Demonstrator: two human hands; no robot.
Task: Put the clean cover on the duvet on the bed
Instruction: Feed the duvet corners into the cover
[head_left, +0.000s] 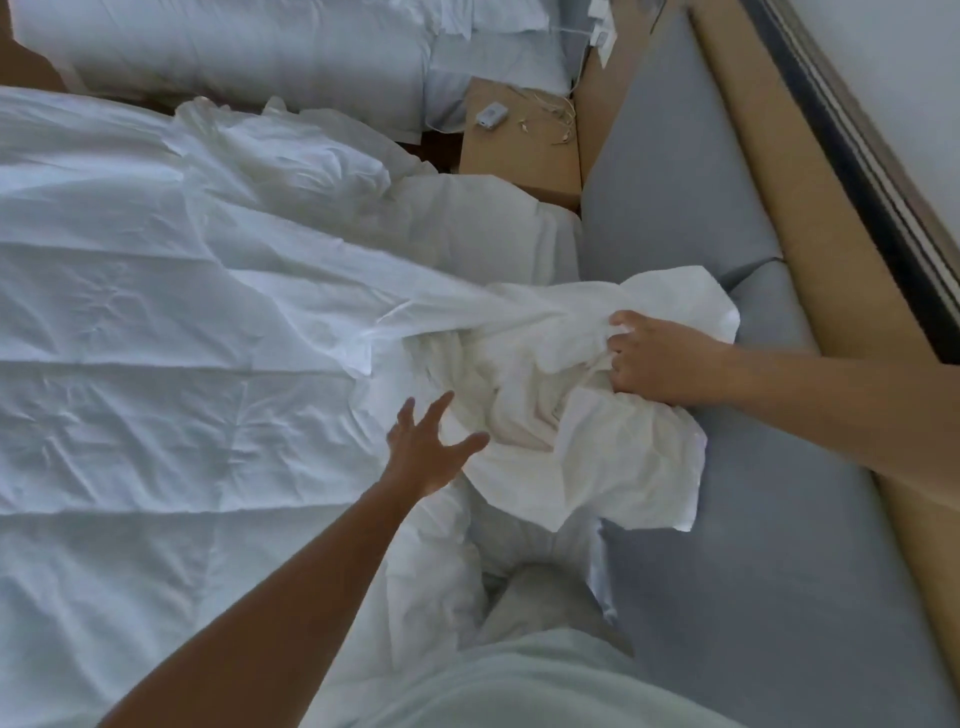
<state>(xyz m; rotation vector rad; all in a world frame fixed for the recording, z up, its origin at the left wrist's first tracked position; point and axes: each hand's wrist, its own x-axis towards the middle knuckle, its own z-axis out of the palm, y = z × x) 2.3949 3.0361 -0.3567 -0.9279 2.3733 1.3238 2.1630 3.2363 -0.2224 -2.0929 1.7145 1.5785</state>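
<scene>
Head view: the right hand's (660, 358) fingers (621, 332) are curled tight, pinching a fistful of the cover (587, 426), knuckles up, with the bare forearm coming in from 3 o'clock. The left hand's (431, 447) fingers (441, 408) are straight and spread, thumb out toward 3 o'clock, palm down just beside the bunched cloth; whether they touch it cannot be told. That forearm reaches in from 7 o'clock. The cover is thin, white, creased fabric, crumpled in a heap at the bed's edge just right of centre, and from there a taut band of it runs toward 10 o'clock over the duvet (156, 374), so its long axis lies from 4 to 10 o'clock. The duvet is thicker, white and quilted, its stitched seams running across from 9 to 3 o'clock. Smooth grey mattress (737, 582) shows at 4 o'clock. At 12 o'clock lie white pillows (234, 57) and a wooden nightstand (519, 161).
</scene>
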